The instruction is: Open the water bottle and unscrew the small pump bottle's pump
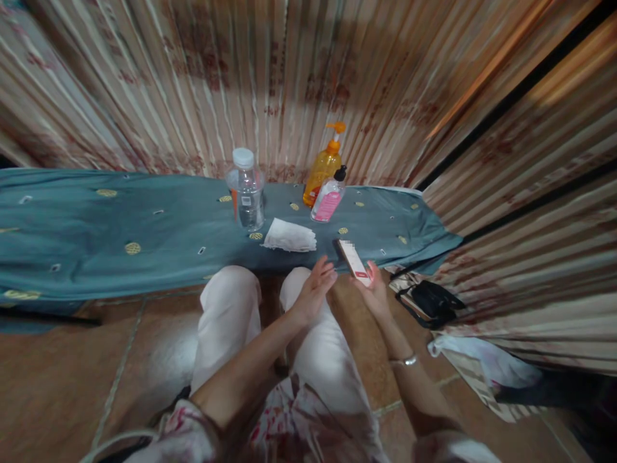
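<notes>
Above the knees, right hand (373,292) holding phone (353,260), left hand (314,289) beside

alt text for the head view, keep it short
A seated person's right hand holds a phone, the open left hand beside it. Ahead, a teal cloth bears a water bottle, an orange pump bottle, a pink-labelled pump bottle and a folded tissue.

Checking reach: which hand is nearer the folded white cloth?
Left. The left hand hovers just short of the folded white cloth; the right hand, holding a white phone, is farther right.
</notes>
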`<state>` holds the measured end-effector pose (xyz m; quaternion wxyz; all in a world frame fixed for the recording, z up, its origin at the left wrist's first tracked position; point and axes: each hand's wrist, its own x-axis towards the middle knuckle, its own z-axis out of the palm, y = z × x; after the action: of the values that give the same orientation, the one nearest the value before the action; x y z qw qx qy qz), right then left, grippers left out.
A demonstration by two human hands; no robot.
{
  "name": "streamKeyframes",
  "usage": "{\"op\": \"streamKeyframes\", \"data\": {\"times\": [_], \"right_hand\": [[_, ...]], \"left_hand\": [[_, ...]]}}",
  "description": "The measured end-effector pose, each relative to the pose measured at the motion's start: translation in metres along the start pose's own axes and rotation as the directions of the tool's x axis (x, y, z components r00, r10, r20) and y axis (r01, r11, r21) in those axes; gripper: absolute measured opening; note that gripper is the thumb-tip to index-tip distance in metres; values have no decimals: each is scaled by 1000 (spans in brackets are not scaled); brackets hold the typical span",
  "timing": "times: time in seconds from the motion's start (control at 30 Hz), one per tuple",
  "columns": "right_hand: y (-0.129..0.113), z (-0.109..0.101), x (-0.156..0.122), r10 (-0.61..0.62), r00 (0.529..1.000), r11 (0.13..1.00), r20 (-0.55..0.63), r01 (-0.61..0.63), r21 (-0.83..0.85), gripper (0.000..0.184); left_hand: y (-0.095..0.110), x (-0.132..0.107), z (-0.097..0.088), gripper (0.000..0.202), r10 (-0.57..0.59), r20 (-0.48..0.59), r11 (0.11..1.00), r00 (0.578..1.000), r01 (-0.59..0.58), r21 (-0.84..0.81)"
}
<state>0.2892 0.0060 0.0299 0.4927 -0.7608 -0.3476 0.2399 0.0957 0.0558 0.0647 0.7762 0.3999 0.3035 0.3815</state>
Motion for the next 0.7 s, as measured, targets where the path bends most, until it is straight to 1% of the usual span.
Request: {"op": "streamKeyframes", "data": {"times": [0.07, 0.13, 0.23, 0.3, 0.4, 0.5, 0.63, 0.7], "right_hand": [[10, -16, 34, -31, 999, 989, -23, 27, -146, 100], [17, -31, 67, -40, 997, 954, -64, 19, -301, 96], [20, -50, 110, -46, 990, 860, -130, -28, -510, 94], [19, -60, 134, -51, 988, 795, -145, -48, -605, 94], [19, -75, 165, -52, 985, 730, -166, -76, -679, 92], [24, -90, 193, -30, 977, 702, -211, -130, -700, 93], [35, -109, 224, -25, 958, 665, -285, -197, -720, 96], [38, -116, 236, -73, 954, 666, -290, -170, -726, 93]], "left_hand": [[4, 9, 0, 68, 22, 2, 999, 1000, -22, 30], [7, 20, 2, 63, 39, 0, 998, 999, -39, 58], [8, 37, 8, 55, 68, 24, 991, 997, -71, 109], [8, 48, 11, 51, 85, 42, 983, 996, -91, 159], [7, 62, 14, 48, 100, 74, 966, 992, -114, 233], [4, 73, 13, 47, 115, 103, 947, 988, -140, 289], [-1, 83, 6, 47, 151, 119, 918, 981, -184, 353], [-2, 84, -1, 46, 175, 121, 901, 977, -208, 380]]}}
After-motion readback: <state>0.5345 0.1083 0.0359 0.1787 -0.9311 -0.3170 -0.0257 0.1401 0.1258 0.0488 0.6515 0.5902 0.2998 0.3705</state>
